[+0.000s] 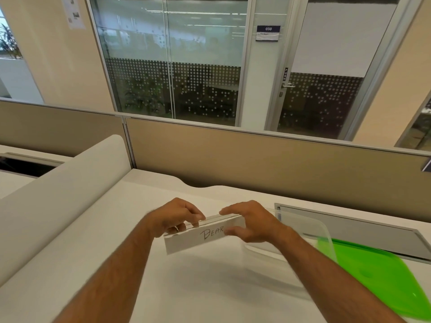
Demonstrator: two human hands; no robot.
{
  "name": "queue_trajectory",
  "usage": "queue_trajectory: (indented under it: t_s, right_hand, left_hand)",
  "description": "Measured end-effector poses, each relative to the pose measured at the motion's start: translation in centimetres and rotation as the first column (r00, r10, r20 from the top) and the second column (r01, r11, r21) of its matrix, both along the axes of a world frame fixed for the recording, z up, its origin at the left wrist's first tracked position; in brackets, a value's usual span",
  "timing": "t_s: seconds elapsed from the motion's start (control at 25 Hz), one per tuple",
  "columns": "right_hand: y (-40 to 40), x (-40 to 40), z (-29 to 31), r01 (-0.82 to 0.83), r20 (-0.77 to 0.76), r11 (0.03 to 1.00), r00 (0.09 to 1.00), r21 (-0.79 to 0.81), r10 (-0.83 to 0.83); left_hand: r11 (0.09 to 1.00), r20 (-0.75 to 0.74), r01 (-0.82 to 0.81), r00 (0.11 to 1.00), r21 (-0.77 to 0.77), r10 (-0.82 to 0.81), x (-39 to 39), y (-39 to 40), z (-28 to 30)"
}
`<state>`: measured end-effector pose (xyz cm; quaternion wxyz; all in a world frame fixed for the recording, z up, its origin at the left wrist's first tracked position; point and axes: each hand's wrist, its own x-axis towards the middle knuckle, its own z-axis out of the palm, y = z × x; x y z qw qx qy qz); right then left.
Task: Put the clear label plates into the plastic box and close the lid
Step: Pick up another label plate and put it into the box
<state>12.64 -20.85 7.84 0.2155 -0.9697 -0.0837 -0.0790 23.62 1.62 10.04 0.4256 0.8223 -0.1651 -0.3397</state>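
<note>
Both hands hold a clear label plate (186,241) above the white desk; a white paper inside it reads "BEAR". My left hand (175,216) pinches its left end from above. My right hand (249,221) grips its right end, thumb below and fingers on the top edge. To the right stands the clear plastic box (305,231), open, partly hidden behind my right forearm. Its bright green lid (373,271) lies flat on the desk just right of the box.
A beige partition (256,159) runs along the back of the white desk (198,287). A grey cable tray cover (363,231) sits behind the box. A white rounded divider (70,183) borders the desk on the left.
</note>
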Motion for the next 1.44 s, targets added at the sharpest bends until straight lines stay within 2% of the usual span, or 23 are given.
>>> queue_trajectory:
  t_s: [0.12, 0.28, 0.52, 0.6, 0.8, 0.96, 1.08, 1.2, 1.28, 1.44]
  right_hand:
    - [-1.5, -2.0, 0.7, 0.118, -0.042, 0.961, 0.993, 0.251, -0.111]
    - [-3.8, -4.2, 0.8, 0.204, -0.037, 0.836, 0.976, 0.51, -0.215]
    - [-6.0, -7.0, 0.0, 0.298, -0.061, 0.62, 0.926, 0.726, -0.373]
    - [-6.4, -7.7, -0.1, 0.316, -0.089, 0.588, 0.92, 0.745, -0.383]
    - [-8.0, -9.7, 0.2, 0.356, -0.103, 0.568, 0.898, 0.742, -0.428]
    - [-9.7, -11.0, -0.2, 0.383, -0.122, 0.568, 0.888, 0.729, -0.443]
    - [-11.6, -11.9, -0.4, 0.419, -0.161, 0.603, 0.886, 0.679, -0.435]
    - [-13.5, -12.3, -0.1, 0.474, -0.209, 0.688, 0.875, 0.55, -0.436]
    - [-14.4, -12.3, 0.0, 0.501, -0.255, 0.748, 0.865, 0.435, -0.432]
    - [-14.6, -11.8, -0.7, 0.499, -0.257, 0.85, 0.855, 0.167, -0.451]
  left_hand:
    - [0.997, -0.048, 0.039, 0.998, -0.063, -0.042, -1.0, -1.0, 0.0]
    - [0.975, -0.198, 0.034, 0.977, -0.218, -0.078, -1.8, -2.1, 0.4]
    - [0.933, -0.196, 0.029, 0.975, -0.359, -0.106, -2.9, -4.0, -0.4]
    - [0.91, -0.183, 0.042, 0.975, -0.412, -0.128, -3.4, -4.6, -0.8]
    - [0.89, -0.141, 0.124, 0.968, -0.438, -0.205, -4.6, -6.1, -1.5]
    - [0.912, -0.09, 0.151, 0.976, -0.382, -0.199, -5.3, -8.0, -1.3]
    - [0.926, 0.019, 0.227, 0.972, -0.303, -0.232, -5.7, -9.6, -0.9]
    - [0.929, 0.125, 0.28, 0.959, -0.242, -0.256, -6.0, -11.3, -0.8]
    - [0.944, 0.264, 0.302, 0.928, -0.129, -0.261, -6.1, -12.4, -1.0]
    - [0.936, 0.544, 0.312, 0.763, 0.165, -0.35, -6.7, -14.6, -2.2]
